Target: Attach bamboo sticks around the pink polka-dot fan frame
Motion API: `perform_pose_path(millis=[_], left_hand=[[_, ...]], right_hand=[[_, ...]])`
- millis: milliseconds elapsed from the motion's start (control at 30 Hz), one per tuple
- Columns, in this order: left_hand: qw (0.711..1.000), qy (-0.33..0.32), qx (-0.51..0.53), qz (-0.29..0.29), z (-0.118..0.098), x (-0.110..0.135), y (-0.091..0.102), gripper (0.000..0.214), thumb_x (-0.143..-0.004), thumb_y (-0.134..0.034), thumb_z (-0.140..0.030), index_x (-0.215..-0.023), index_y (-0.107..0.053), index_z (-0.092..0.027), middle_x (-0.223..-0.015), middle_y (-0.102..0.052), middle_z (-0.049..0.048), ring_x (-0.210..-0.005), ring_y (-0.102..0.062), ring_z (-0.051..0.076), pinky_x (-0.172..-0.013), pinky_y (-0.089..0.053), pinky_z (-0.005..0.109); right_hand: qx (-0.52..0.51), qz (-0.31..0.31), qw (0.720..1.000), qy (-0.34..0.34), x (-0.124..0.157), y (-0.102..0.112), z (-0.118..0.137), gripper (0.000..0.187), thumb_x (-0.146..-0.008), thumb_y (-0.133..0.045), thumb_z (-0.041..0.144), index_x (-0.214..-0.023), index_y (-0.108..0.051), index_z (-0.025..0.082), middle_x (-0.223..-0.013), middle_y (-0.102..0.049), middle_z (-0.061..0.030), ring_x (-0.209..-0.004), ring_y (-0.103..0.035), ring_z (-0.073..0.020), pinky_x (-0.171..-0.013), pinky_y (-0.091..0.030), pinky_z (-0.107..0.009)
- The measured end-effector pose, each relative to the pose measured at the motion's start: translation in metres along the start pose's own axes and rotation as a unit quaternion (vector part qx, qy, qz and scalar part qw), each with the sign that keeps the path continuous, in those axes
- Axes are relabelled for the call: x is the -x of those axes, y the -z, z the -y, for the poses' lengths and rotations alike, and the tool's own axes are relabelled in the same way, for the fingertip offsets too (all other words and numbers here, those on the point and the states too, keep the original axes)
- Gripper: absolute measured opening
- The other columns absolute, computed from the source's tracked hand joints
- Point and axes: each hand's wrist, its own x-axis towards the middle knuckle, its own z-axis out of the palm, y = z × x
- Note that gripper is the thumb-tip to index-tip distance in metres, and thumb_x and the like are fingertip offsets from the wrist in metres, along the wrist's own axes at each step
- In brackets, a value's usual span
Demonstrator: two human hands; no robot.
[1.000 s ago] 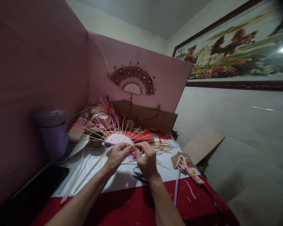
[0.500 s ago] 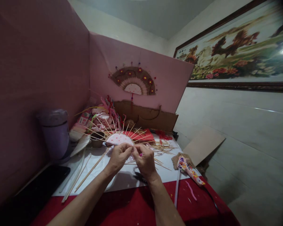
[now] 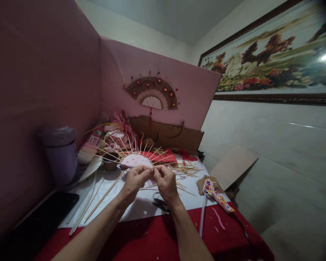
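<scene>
Pinched fingers (image 3: pixel 144 170) cover the near corner of a fan frame (image 3: pixel 136 160)

A pink panel (image 3: pixel 190 87) stands behind the work, bearing a decorated brown fan (image 3: pixel 165 85); the framed horse picture (image 3: pixel 258 65) is cut off at the right. The red-and-white surface (image 3: pixel 136 237) runs out of view at the bottom. On its left, the purple tumbler (image 3: pixel 60 156) is dim and blurred, and the dark phone-like slab (image 3: pixel 62 200) merges into shadow.

The left hand (image 3: pixel 133 184) and right hand (image 3: pixel 165 185) meet at the right end of the frame's polka-dot half-round. Both sets of fingertips are drawn narrow and touching; what they grip, if anything, cannot be told. The frame sits just beyond them, its thin sticks hard to separate from the clutter behind.

The floral glue gun (image 3: pixel 217 195) trails a cord into darkness. Under the right wrist, a black tool (image 3: pixel 160 204) is partly hidden.
</scene>
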Motion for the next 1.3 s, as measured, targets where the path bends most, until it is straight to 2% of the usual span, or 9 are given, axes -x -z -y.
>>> perform_pose_path(millis=[200,300,433,600,800,1000,1067,1167,1300], left_hand=[[0.999,-0.010,-0.035,-0.032,-0.002,-0.001,0.000,0.024,-0.071,-0.061,-0.036,-0.067,-0.061,-0.013,-0.050,-0.049,-0.0039,-0.039,-0.028,0.005,-0.039,-0.020,0.019],[0.992,-0.074,-0.097,-0.037,-0.001,-0.001,-0.001,0.020,-0.072,-0.059,-0.031,-0.063,-0.060,-0.013,-0.053,-0.053,-0.0016,-0.047,-0.040,0.008,-0.046,-0.030,0.020],[0.956,-0.163,-0.242,-0.036,0.004,-0.001,0.002,0.016,-0.076,-0.053,-0.026,-0.069,-0.064,-0.015,-0.059,-0.059,0.0008,-0.055,-0.049,0.012,-0.055,-0.035,0.023],[0.914,-0.191,-0.355,-0.043,0.003,0.002,0.005,0.019,-0.079,-0.049,-0.024,-0.072,-0.065,-0.017,-0.058,-0.060,0.0010,-0.054,-0.050,0.013,-0.056,-0.035,0.024],[0.958,-0.177,-0.222,-0.029,-0.001,0.003,-0.003,0.017,-0.077,-0.053,-0.026,-0.071,-0.064,-0.015,-0.064,-0.061,0.0018,-0.060,-0.052,0.013,-0.058,-0.038,0.023],[0.997,-0.041,-0.043,-0.058,-0.011,0.003,-0.005,0.024,-0.071,-0.061,-0.038,-0.072,-0.062,-0.014,-0.052,-0.050,-0.0037,-0.041,-0.035,0.006,-0.040,-0.024,0.019],[0.998,-0.011,-0.028,-0.056,-0.011,0.003,-0.004,0.028,-0.070,-0.061,-0.041,-0.072,-0.061,-0.014,-0.047,-0.043,-0.0062,-0.038,-0.026,0.004,-0.038,-0.017,0.019],[0.999,-0.001,-0.011,-0.051,-0.009,0.002,-0.002,0.029,-0.071,-0.060,-0.043,-0.072,-0.060,-0.014,-0.045,-0.037,-0.0078,-0.038,-0.023,0.004,-0.038,-0.015,0.018],[0.998,0.009,0.009,-0.054,-0.006,0.000,0.001,0.029,-0.070,-0.062,-0.043,-0.071,-0.058,-0.014,-0.043,-0.031,-0.0099,-0.037,-0.020,0.003,-0.038,-0.013,0.018]], right_hand=[[-0.014,0.023,1.000,0.017,0.000,0.001,0.002,0.021,-0.084,-0.048,0.026,-0.082,-0.064,0.015,-0.069,-0.064,-0.0031,-0.063,-0.060,-0.0136,-0.059,-0.046,-0.024],[0.025,0.008,0.999,0.035,0.000,0.002,0.003,0.016,-0.081,-0.050,0.022,-0.081,-0.065,0.015,-0.069,-0.065,-0.0030,-0.062,-0.059,-0.0137,-0.059,-0.045,-0.024],[0.108,0.004,0.991,0.081,0.001,0.004,0.002,0.016,-0.080,-0.050,0.018,-0.079,-0.065,0.014,-0.069,-0.064,-0.0037,-0.061,-0.057,-0.0135,-0.060,-0.042,-0.024],[0.142,0.014,0.983,0.112,0.002,0.002,0.001,0.016,-0.080,-0.049,0.017,-0.077,-0.064,0.015,-0.069,-0.064,-0.0036,-0.061,-0.055,-0.0129,-0.060,-0.041,-0.023],[0.131,-0.091,0.986,0.045,-0.003,0.003,-0.010,0.015,-0.078,-0.050,0.021,-0.067,-0.059,0.015,-0.059,-0.059,-0.0014,-0.056,-0.053,-0.0130,-0.056,-0.040,-0.023],[0.017,-0.219,0.975,-0.036,-0.007,0.016,-0.011,0.018,-0.082,-0.046,0.031,-0.073,-0.053,0.016,-0.062,-0.055,0.0004,-0.053,-0.051,-0.0114,-0.052,-0.040,-0.022],[-0.058,-0.163,0.985,-0.021,-0.005,0.016,-0.002,0.020,-0.083,-0.043,0.032,-0.070,-0.050,0.017,-0.059,-0.049,0.0027,-0.050,-0.046,-0.0096,-0.049,-0.038,-0.021],[-0.219,0.032,0.975,-0.035,0.000,0.014,0.011,0.021,-0.080,-0.045,0.033,-0.065,-0.048,0.018,-0.053,-0.043,0.0047,-0.043,-0.039,-0.0076,-0.041,-0.033,-0.019],[-0.312,0.351,0.874,-0.128,0.008,0.017,0.022,0.022,-0.073,-0.059,0.033,-0.062,-0.054,0.015,-0.052,-0.051,0.0031,-0.038,-0.041,-0.0056,-0.037,-0.032,-0.018]])
